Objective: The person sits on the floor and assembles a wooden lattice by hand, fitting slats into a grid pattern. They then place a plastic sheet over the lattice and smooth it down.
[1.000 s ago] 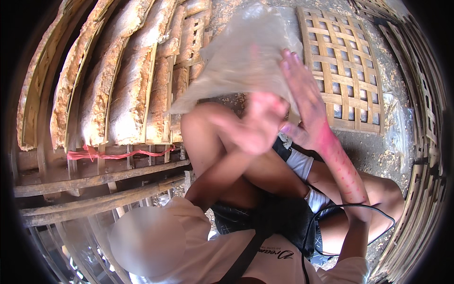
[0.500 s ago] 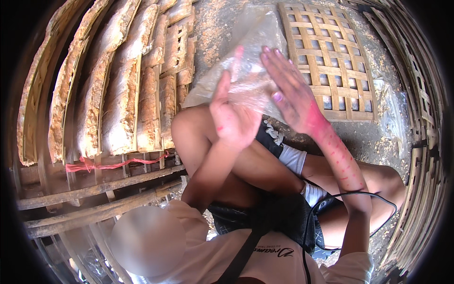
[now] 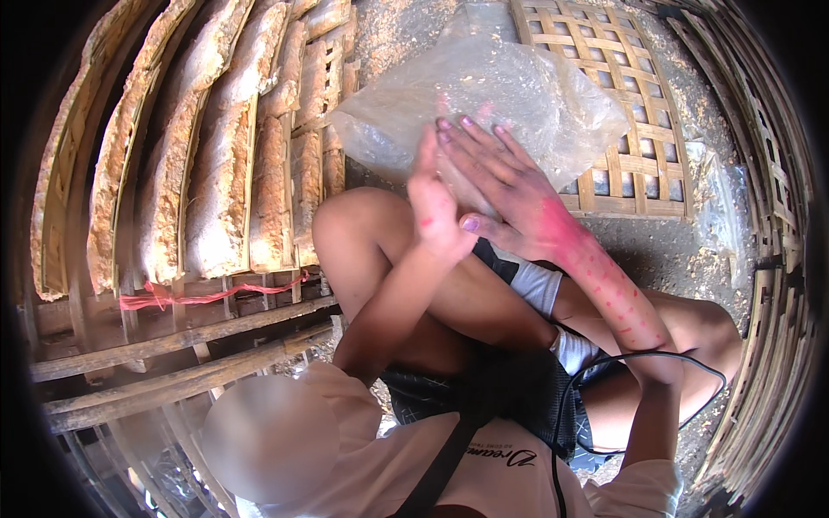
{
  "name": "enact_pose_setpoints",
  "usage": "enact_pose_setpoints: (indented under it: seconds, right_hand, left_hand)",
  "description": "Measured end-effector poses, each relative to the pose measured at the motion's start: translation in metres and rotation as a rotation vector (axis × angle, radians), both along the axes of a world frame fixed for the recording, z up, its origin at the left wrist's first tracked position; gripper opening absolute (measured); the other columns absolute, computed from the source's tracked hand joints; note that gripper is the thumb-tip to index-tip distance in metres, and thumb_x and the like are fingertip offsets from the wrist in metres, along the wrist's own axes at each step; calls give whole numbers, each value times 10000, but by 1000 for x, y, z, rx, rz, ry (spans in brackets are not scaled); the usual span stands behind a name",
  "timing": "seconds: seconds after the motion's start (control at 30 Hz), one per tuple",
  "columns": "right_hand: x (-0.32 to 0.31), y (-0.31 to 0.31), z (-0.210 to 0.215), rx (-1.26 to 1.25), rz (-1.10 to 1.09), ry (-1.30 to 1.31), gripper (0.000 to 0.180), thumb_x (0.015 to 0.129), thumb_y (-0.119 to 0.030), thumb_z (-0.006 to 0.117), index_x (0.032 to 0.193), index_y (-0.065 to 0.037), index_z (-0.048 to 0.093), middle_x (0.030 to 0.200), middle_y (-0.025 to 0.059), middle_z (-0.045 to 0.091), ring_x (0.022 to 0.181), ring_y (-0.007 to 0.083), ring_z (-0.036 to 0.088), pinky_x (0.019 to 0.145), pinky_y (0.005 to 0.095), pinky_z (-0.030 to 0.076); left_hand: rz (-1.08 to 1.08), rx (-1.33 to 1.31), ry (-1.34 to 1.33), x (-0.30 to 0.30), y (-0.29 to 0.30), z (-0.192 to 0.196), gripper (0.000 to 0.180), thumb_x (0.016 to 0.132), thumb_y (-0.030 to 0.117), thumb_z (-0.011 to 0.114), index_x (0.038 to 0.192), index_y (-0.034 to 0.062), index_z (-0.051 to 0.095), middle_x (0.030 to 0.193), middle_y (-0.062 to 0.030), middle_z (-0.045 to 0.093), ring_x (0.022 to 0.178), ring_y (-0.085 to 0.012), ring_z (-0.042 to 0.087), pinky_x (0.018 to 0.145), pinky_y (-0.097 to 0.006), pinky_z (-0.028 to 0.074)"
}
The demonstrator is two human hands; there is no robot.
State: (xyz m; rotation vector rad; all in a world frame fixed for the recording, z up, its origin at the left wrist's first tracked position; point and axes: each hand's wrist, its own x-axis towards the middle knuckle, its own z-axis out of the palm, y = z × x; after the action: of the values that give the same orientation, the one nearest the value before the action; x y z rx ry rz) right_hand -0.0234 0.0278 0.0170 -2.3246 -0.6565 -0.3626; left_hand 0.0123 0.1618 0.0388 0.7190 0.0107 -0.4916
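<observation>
A thin, cloudy clear plastic sheet (image 3: 527, 91) spreads out in front of me, its right side over the edge of a woven bamboo lattice panel (image 3: 643, 204). My left hand (image 3: 436, 207) is raised at the near edge of the plastic, thumb up. Pinkish fingertips show dimly through the film beyond the hands; the left fingers look stretched out behind it. My right hand (image 3: 509, 186) lies flat across the left one, fingers straight and close together, red stain on its wrist. Whether plastic is pinched between the palms is hidden.
Slanted bamboo trays with crusty orange-white edges (image 3: 220, 164) line the left side, above wooden rails (image 3: 181, 345) and a red plastic strip (image 3: 216, 302). Stacked bamboo frames (image 3: 760, 371) stand at the right. A black cable (image 3: 691, 356) loops by my right forearm. Crumbs litter the floor.
The right hand has moved left and down onto the left hand. The plastic, bunched between the hands before, now billows out wide to the right over the panel.
</observation>
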Motion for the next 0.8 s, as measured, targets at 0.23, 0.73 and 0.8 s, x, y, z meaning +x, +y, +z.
enact_pose_setpoints:
  seconds: [0.23,0.73,0.8]
  right_hand:
    - [14,-25,-11,-10,-274,57,786,1007,-536,513,1617,-83,314,1676,134,310,1573,332,222,1277,539,145]
    - [18,-30,-12,197,-220,73,793,1013,-545,500,1630,-94,287,1690,171,264,1573,375,201,1263,571,142]
    - [20,-34,-9,255,-292,44,767,1020,-516,497,1627,-93,293,1686,174,271,1567,392,209,1263,567,155]
  left_hand:
    - [16,-129,-59,5,5,12,589,1095,398,362,1638,182,281,1611,-141,387,1486,-319,365,1239,-476,258]
    - [-107,-28,-220,-9,-2,18,618,1114,424,359,1616,76,262,1641,-145,346,1502,-322,341,1252,-482,224]
    - [-120,29,-235,-4,1,23,643,1103,449,375,1619,85,257,1634,-140,359,1500,-318,346,1248,-473,232]
